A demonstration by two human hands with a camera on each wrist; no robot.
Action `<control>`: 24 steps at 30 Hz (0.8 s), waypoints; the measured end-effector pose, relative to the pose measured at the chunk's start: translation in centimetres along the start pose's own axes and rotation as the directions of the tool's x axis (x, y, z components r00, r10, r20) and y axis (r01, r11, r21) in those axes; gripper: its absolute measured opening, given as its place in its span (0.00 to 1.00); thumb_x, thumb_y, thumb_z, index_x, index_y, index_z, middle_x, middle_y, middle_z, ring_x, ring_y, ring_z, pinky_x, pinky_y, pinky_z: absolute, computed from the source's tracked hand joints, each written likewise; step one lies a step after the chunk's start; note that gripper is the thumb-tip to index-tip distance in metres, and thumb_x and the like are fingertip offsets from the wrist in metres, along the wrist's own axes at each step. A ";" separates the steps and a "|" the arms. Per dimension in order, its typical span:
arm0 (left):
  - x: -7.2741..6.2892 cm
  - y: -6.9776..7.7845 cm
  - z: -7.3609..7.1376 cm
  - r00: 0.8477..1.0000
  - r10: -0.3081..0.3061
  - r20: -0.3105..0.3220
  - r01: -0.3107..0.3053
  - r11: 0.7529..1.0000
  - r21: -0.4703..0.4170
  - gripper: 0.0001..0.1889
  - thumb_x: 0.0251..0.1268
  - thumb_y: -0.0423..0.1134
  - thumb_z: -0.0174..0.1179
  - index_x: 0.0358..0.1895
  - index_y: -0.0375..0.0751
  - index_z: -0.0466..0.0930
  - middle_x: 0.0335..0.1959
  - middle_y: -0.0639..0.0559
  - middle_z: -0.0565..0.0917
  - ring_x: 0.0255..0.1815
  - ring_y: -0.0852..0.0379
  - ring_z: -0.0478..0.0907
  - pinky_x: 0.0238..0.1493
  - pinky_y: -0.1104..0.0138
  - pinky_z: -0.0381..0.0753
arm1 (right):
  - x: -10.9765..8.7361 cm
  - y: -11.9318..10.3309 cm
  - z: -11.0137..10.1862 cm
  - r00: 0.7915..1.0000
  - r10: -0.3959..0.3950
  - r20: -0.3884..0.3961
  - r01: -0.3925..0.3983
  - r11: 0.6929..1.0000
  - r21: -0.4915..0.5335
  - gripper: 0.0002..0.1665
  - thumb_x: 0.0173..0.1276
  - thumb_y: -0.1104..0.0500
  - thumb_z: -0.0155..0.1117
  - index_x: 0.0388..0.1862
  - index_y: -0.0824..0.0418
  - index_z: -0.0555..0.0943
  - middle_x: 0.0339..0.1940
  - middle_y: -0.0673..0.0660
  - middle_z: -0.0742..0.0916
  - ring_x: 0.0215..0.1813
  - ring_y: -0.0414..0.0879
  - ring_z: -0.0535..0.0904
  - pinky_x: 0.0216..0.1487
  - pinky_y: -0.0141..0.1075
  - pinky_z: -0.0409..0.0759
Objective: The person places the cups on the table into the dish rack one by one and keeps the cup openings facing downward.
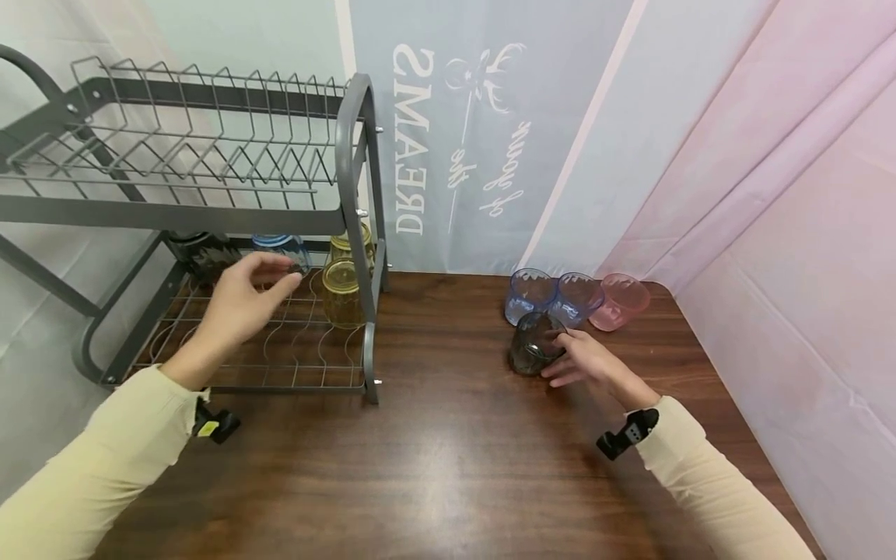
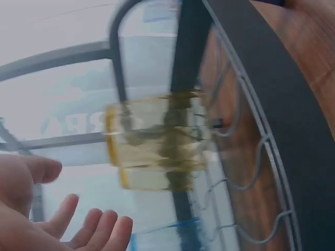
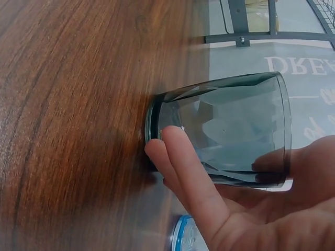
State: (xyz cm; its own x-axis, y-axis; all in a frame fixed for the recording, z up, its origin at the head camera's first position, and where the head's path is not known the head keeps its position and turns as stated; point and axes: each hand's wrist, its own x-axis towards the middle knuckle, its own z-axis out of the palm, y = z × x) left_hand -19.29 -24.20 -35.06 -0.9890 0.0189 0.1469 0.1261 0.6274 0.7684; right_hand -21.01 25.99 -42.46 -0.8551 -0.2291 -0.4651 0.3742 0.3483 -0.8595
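My right hand (image 1: 591, 362) holds a dark grey, see-through glass (image 1: 526, 356) upright at the table's right side. In the right wrist view, two fingers lie along the near side of this glass (image 3: 230, 123), and the thumb is by its rim. My left hand (image 1: 241, 303) is over the lower shelf of the rack, thumb and fingers apart with nothing between them. Close beyond its fingertips stands a blue glass (image 1: 280, 245); to its right are two yellow glasses, the front one (image 1: 341, 299) also plain in the left wrist view (image 2: 157, 138).
A grey metal dish rack (image 1: 266, 218) with two wire tiers stands at the left. Dark glassware (image 1: 203, 257) sits at the lower tier's back left. Two blue glasses (image 1: 521, 307) and a pink glass (image 1: 621, 303) line the back of the wooden table (image 1: 434, 459), just behind the grey glass.
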 end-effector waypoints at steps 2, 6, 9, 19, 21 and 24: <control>-0.7 0.5 -0.6 1.000 -0.006 -0.024 0.006 1.000 0.007 0.24 0.77 0.52 0.56 0.62 0.36 0.76 0.57 0.38 0.81 0.53 0.46 0.79 0.46 0.57 0.79 | 0.0 0.1 0.0 1.000 -0.005 -0.019 0.006 1.000 0.017 0.34 0.77 0.61 0.33 0.76 0.79 0.52 0.74 0.82 0.61 0.49 0.66 0.86 0.42 0.47 0.89; -1.7 1.5 -1.2 0.999 -0.011 0.049 0.012 1.000 -0.025 0.22 0.77 0.55 0.55 0.55 0.37 0.79 0.48 0.41 0.86 0.41 0.63 0.82 0.36 0.69 0.82 | -0.1 0.2 -0.1 0.998 -0.019 -0.064 0.023 0.997 0.068 0.33 0.77 0.61 0.29 0.75 0.81 0.51 0.71 0.84 0.64 0.47 0.62 0.87 0.42 0.46 0.89; -2.5 2.3 -1.2 0.982 0.021 0.186 -0.004 0.996 -0.091 0.20 0.79 0.50 0.55 0.53 0.34 0.79 0.47 0.41 0.86 0.40 0.65 0.83 0.38 0.67 0.86 | -0.2 0.1 -0.2 0.996 -0.033 -0.084 0.042 0.993 0.108 0.34 0.77 0.61 0.28 0.76 0.80 0.48 0.71 0.84 0.64 0.46 0.59 0.88 0.42 0.44 0.88; -3.8 5.2 1.4 0.799 0.265 0.540 -0.031 0.915 -0.403 0.20 0.85 0.43 0.44 0.60 0.27 0.75 0.51 0.38 0.84 0.50 0.47 0.84 0.47 0.57 0.87 | -1.1 -0.7 0.0 0.996 -0.067 -0.063 0.075 0.987 0.145 0.34 0.78 0.62 0.26 0.79 0.76 0.49 0.74 0.82 0.58 0.53 0.64 0.85 0.48 0.45 0.87; -3.8 5.8 2.4 0.763 0.291 0.577 -0.003 0.895 -0.447 0.23 0.87 0.45 0.39 0.61 0.26 0.73 0.51 0.36 0.83 0.50 0.45 0.84 0.48 0.56 0.86 | -1.3 -0.9 0.2 0.992 -0.096 -0.082 0.107 0.983 0.151 0.34 0.77 0.63 0.26 0.79 0.75 0.51 0.73 0.81 0.60 0.54 0.67 0.85 0.48 0.45 0.87; -3.7 6.7 4.2 0.734 0.258 0.628 0.074 0.889 -0.452 0.27 0.87 0.48 0.35 0.63 0.27 0.72 0.51 0.37 0.83 0.51 0.43 0.84 0.48 0.56 0.86 | -1.5 -1.2 0.4 0.982 -0.146 -0.119 0.165 0.972 0.167 0.34 0.75 0.65 0.26 0.78 0.74 0.53 0.73 0.79 0.61 0.52 0.66 0.85 0.48 0.44 0.87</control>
State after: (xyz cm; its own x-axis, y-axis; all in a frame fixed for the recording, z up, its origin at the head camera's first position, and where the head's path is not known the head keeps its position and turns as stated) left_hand -15.12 -16.78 -33.11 -0.7420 0.6650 -0.0851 0.0736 0.2070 0.9756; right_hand -20.02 25.51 -40.83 -0.9372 -0.1679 -0.3058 0.2826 0.1487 -0.9476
